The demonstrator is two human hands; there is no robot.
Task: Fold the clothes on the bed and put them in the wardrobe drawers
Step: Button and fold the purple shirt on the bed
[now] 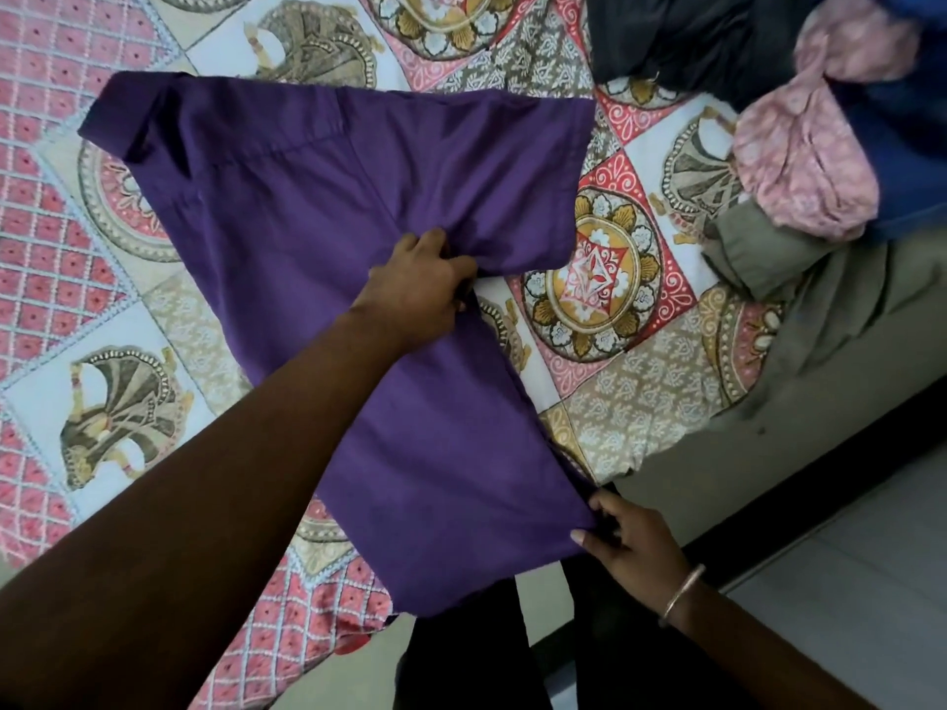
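A purple shirt [328,238] lies spread on the patterned bedsheet [77,310], collar at the upper left, one sleeve reaching toward the right. My left hand [420,289] grips a bunch of the purple cloth at the armpit where that sleeve meets the body. My right hand [630,540] pinches the shirt's lower hem corner at the near edge of the bed. A heap of unfolded clothes sits at the upper right: a dark garment [692,38], a pink printed one [804,161], a blue one [907,125] and an olive one [758,248].
The bed's dark frame edge [799,484] runs diagonally at the lower right, with pale floor tiles [871,581] beyond it. My dark trouser legs [461,658] stand against the bed edge. A bangle circles my right wrist [681,591].
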